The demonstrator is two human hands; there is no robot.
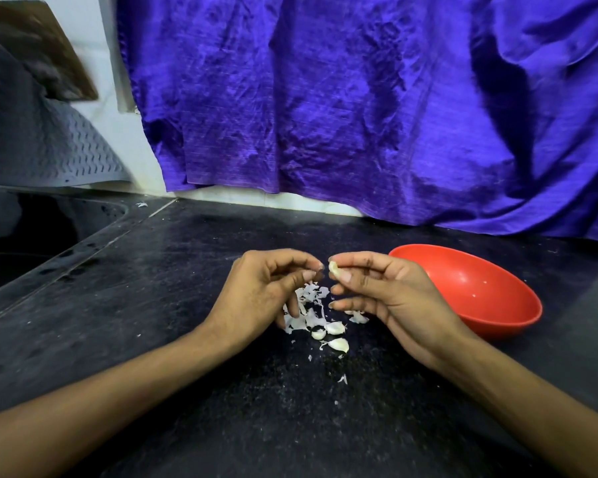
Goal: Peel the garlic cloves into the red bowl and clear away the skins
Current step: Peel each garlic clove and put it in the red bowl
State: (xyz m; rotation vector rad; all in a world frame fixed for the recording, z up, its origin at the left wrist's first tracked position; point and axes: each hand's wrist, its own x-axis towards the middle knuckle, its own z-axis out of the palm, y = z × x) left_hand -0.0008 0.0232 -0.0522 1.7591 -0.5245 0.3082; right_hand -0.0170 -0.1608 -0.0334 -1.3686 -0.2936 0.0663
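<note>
My right hand [377,288] pinches a pale garlic clove [333,269] between thumb and forefinger, above the black counter. My left hand [266,291] is close beside it, fingers curled, its thumb and fingertips almost touching the clove; whether it holds a scrap of skin I cannot tell. Below the hands lies a heap of white garlic skins [311,305]. Three unpeeled cloves [335,327] lie at the near edge of the heap. The red bowl [497,326] stands to the right of my right hand, holding only tiny white specks.
A dark sink [32,236] is sunk into the black counter [187,339] at the left. A purple cloth [359,115] hangs along the back wall. Small bits of skin [342,378] are scattered nearer to me.
</note>
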